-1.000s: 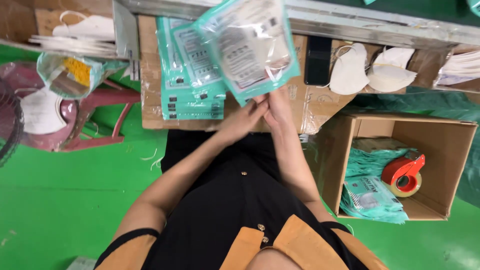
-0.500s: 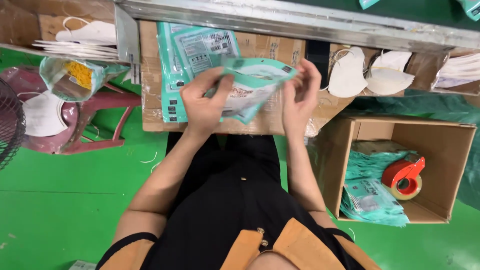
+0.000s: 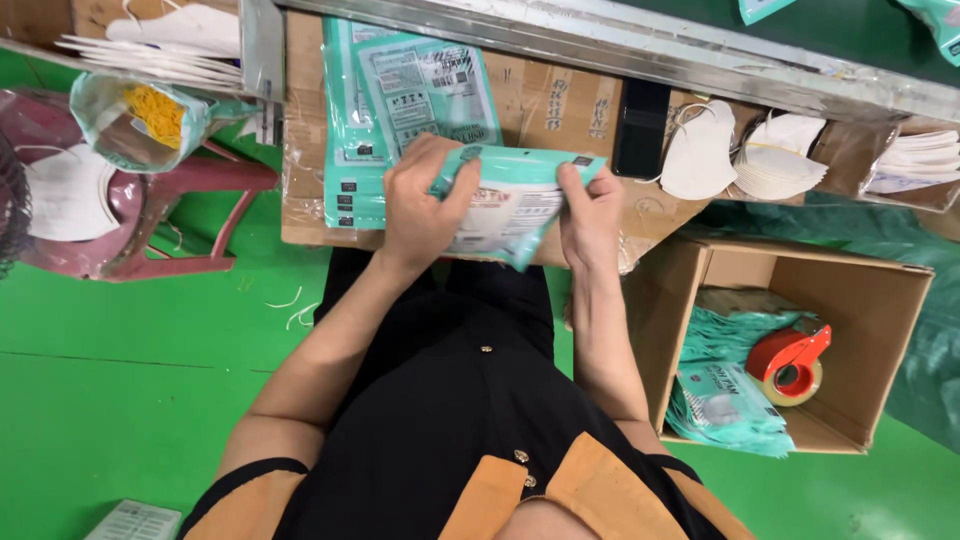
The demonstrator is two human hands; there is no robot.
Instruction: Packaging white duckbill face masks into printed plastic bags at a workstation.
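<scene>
1. A teal mask packet [image 3: 505, 205] is held flat between both hands just above the counter [image 3: 560, 105].
2. The left hand [image 3: 425, 200] is clamped on the packet's left end, fingers curled over its top edge.
3. The right hand [image 3: 592, 215] is pinched on the right end.
4. A stack of teal packets [image 3: 385, 100] lies on the counter behind.
5. White masks [image 3: 740, 155] are piled to the right.
</scene>
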